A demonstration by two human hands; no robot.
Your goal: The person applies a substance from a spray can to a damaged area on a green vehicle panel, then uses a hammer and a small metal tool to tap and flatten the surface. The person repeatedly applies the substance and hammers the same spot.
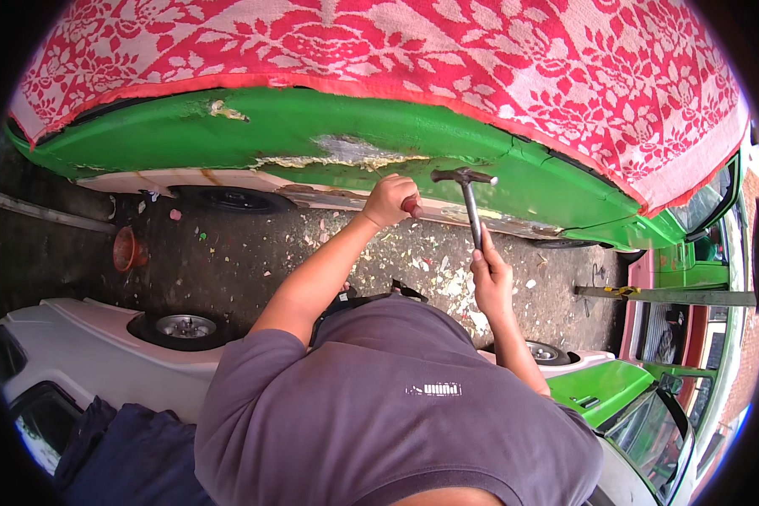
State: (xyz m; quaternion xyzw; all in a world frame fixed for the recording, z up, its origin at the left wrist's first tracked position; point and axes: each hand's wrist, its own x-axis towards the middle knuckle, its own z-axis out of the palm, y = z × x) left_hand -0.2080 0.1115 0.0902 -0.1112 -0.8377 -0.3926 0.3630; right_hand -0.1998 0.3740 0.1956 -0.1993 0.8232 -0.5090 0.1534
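My left hand (pixel 388 201) is closed around a red-handled tool (pixel 411 205) beside the green car's side panel. Only the handle's end shows clearly; my fingers hide most of the tool, so its kind cannot be told. In my right hand (pixel 492 282) is a hammer (pixel 472 207), gripped low on its metal shaft with the head raised toward the panel, to the right of my left hand. The green car (pixel 447 135) has a strip of cracked, peeling filler (pixel 337 160) and a bare grey patch just beyond my left hand.
A red and pink floral cloth (pixel 396 51) covers the car's top. Paint and filler flakes litter the ground (pixel 312 244). Behind me stands a white and green car (pixel 101 337); a reddish-brown pot (pixel 126 250) lies at left, and a metal post (pixel 683 295) crosses at right.
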